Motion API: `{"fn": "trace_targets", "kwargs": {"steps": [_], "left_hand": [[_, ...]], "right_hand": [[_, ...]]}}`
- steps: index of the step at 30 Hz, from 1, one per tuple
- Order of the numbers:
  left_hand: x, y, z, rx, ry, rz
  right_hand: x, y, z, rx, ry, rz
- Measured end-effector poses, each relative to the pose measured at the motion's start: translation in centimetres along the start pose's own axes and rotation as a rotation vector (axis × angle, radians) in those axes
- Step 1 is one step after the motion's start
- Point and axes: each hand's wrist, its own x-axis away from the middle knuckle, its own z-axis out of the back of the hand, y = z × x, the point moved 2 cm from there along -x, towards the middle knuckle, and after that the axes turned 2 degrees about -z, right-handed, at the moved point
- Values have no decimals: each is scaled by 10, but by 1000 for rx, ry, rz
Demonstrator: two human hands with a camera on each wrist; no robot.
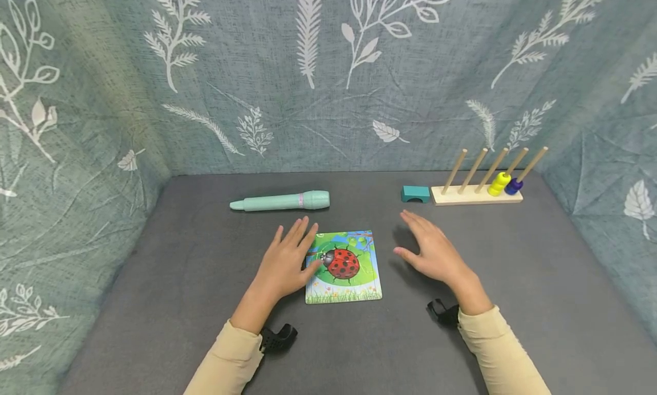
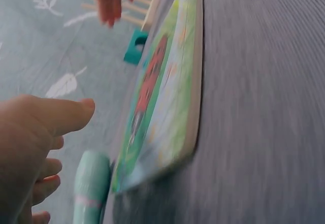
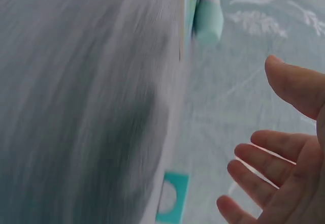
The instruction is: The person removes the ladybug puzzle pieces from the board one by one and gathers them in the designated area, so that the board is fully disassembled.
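Observation:
A square ladybug puzzle board (image 1: 343,267) lies flat on the grey table. Over its left edge in the head view is the left hand (image 1: 285,264), fingers spread and holding nothing; in the left wrist view a gap separates that hand (image 2: 30,137) from the board (image 2: 172,107). To the right of the board the right hand (image 1: 436,255) hovers above the table with its thumb apart from the fingers. In the right wrist view this hand (image 3: 289,153) has nothing in its grasp.
Behind the board lies a mint-green microphone-shaped object (image 1: 281,202). At the back right are a teal block (image 1: 415,194) with an arch cutout and a wooden peg stand (image 1: 462,198) with yellow and dark blue beads. A patterned cloth (image 1: 318,127) hangs behind the table.

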Motion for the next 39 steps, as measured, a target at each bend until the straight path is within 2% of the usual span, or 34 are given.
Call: {"fn": "trace_targets", "kwargs": {"steps": [4,9,16,23,29,33,39], "left_hand": [[-10,12,-9,92,-4,-55],[-19,24,-19,163,-60,-78],[-27,32,-29,254,-72,-83],[-26,34,-43,353,-72,-62],[-22,33,-55,364,-49,-64],[-21,32,-58,363,-23,-67],[-22,31,-58,352,-17,-65]], "right_hand": [[-12,-12,-12,-103,-55,27],[-24,-20,-25,-155,-84,55],[-37,-28,-39,-210,-112,68],[-43,-30,-52,-233,-134,119],[-42,-25,-57,-257,-157,127],[-43,-22,-60,-261,-178,121],[-44,-22,-60,-258,-211,124]]}}
